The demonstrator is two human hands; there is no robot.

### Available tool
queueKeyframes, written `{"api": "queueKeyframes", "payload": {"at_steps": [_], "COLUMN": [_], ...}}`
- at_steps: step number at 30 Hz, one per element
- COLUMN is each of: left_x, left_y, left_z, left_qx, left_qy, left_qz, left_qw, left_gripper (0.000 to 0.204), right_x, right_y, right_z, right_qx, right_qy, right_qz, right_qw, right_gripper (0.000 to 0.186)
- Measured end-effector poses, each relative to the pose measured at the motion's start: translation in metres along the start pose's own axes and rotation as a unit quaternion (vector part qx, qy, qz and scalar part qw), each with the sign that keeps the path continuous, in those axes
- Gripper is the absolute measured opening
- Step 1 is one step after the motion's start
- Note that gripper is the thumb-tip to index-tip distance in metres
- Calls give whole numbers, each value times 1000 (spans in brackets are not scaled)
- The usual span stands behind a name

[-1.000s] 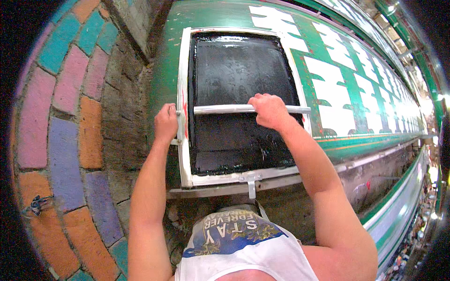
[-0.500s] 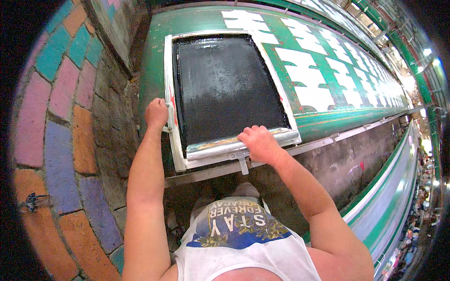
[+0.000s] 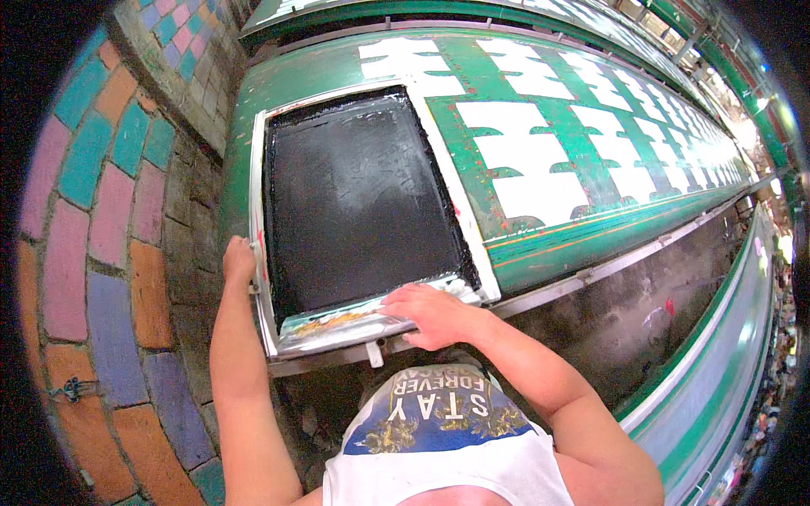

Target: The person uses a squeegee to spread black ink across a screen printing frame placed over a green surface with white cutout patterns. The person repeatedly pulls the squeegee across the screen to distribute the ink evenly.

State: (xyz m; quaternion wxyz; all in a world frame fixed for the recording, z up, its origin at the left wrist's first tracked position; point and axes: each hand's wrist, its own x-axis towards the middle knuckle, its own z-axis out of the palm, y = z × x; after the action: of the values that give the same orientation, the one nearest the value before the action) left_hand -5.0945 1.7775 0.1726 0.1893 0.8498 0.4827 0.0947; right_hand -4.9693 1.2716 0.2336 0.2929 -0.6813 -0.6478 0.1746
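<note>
A screen-printing frame (image 3: 469, 229) with pale rails and a flat field of wet black ink lies at the left end of the long green table. My left hand (image 3: 240, 261) is closed round a small handle on the frame's left rail. Along the frame's near side runs a stained, shiny bar (image 3: 325, 322). My right hand (image 3: 430, 314) curls over this near side towards its right end, fingers over the bar and thumb low at the outer rail. A small pale tab (image 3: 374, 354) sticks out below the near rail.
Rows of white cut pieces (image 3: 540, 198) lie on the green table (image 3: 540, 266) to the right of the frame. Bricks painted in several colours (image 3: 116, 325) line the left side. Another long green-and-white table (image 3: 717, 392) runs behind my right arm.
The view has shifted, so the frame and both hands appear lower and farther left. Both hands keep about the same places on the frame. The near bar looks less shiny, its stains plainer.
</note>
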Motion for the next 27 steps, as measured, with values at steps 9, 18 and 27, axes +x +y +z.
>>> {"api": "queueKeyframes", "payload": {"at_steps": [9, 18, 27], "left_x": [-9, -19, -21], "left_y": [1, 14, 8], "left_z": [-4, -11, -9], "left_qx": [-41, -161, -255], "left_qy": [54, 36, 15], "left_qz": [29, 22, 32], "left_qw": [997, 986, 966], "left_gripper": [37, 48, 41], "right_x": [-103, -112, -109], "right_y": [113, 120, 116], "right_z": [-48, -15, -9], "right_qx": [179, 325, 404], "right_qy": [274, 271, 367], "right_qz": [441, 477, 512], "right_qw": [836, 770, 663], "right_gripper": [52, 42, 36]}}
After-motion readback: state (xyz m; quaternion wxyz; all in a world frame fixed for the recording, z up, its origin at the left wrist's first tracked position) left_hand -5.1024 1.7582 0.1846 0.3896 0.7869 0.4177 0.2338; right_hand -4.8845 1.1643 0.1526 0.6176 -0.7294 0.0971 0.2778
